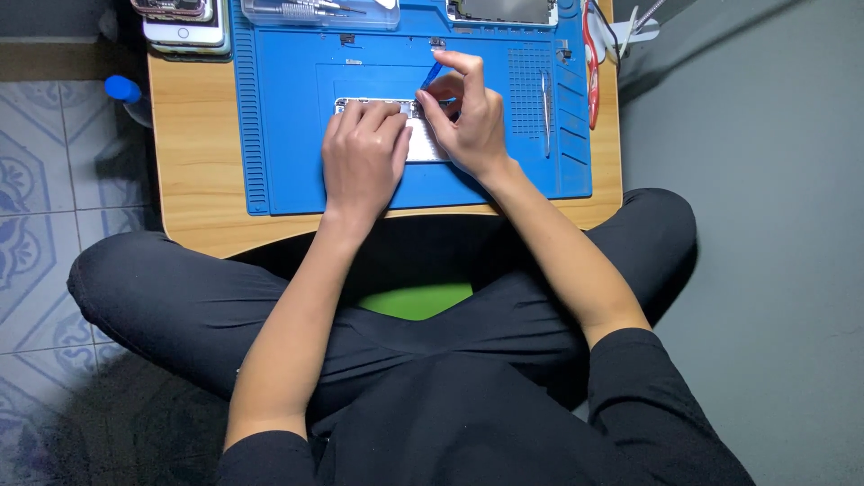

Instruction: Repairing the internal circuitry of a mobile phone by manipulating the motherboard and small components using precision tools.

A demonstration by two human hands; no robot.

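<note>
Head view is looking straight down at a low wooden tabletop [193, 162] carrying a blue work mat [288, 135]. Lying across the mat is an opened phone [423, 144], its long axis running left to right. The left hand [363, 157] is pressing flat on the phone's left half, fingers together, pinning it. The right hand [465, 112] is sitting over the phone's right end, pinching a thin blue pry tool [433, 74] whose free end is pointing up and away from the wrist. Just right of that hand, metal tweezers [545, 108] are lying lengthwise. Beyond the left hand, a clear plastic case [315, 13] and stacked phones [184, 27] are resting at the far edge.
</note>
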